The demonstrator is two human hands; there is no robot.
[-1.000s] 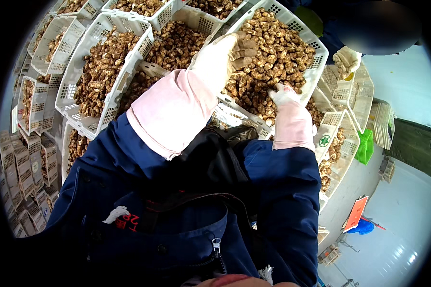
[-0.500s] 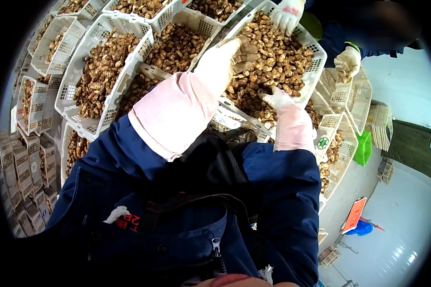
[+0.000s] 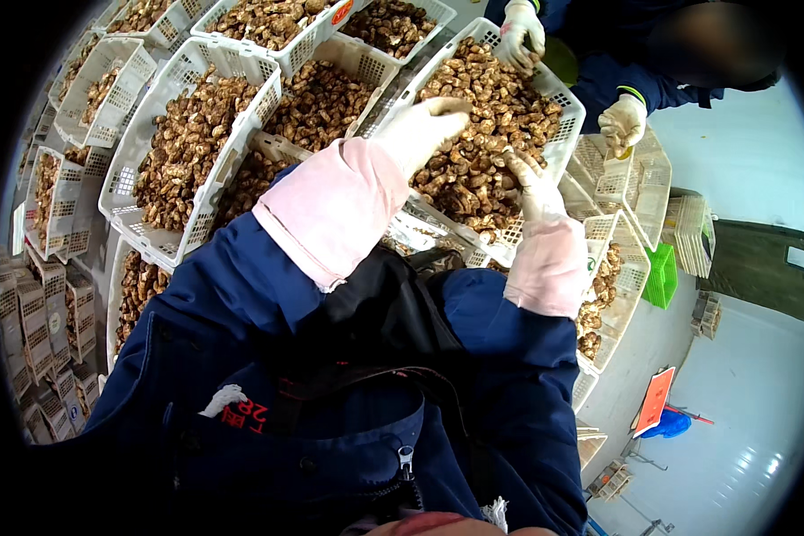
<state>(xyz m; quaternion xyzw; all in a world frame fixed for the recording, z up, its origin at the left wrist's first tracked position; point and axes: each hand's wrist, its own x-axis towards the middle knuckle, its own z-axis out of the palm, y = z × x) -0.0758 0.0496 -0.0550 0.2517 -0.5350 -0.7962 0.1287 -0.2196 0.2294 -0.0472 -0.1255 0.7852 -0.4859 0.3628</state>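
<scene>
Heaped brown mushrooms (image 3: 473, 165) fill a white perforated crate (image 3: 563, 156) in front of me. Over its left side my left hand (image 3: 424, 134), in a pale glove with a pink cuff, curls its fingers down toward the heap; anything inside them is hidden. At the near right of the same crate, my right hand (image 3: 534, 189), gloved alike, closes its fingertips on what looks like a mushroom. Across the crate, another person's gloved hand (image 3: 521, 36) reaches to the far mushrooms. That person's other gloved hand (image 3: 623, 123) is raised outside the crate.
More mushroom-filled crates stand close on the left, among them a large white crate (image 3: 116, 192). Another crate (image 3: 630, 295) with mushrooms is at my right. Beyond it are a bright green crate (image 3: 659, 277), stacked pale crates (image 3: 688, 234) and an orange sign (image 3: 654, 400).
My left hand has gone from spread fingers to curled ones. The right hand has shifted slightly, its fingers drawing together. The other person's far hand has turned, fingers now bent.
</scene>
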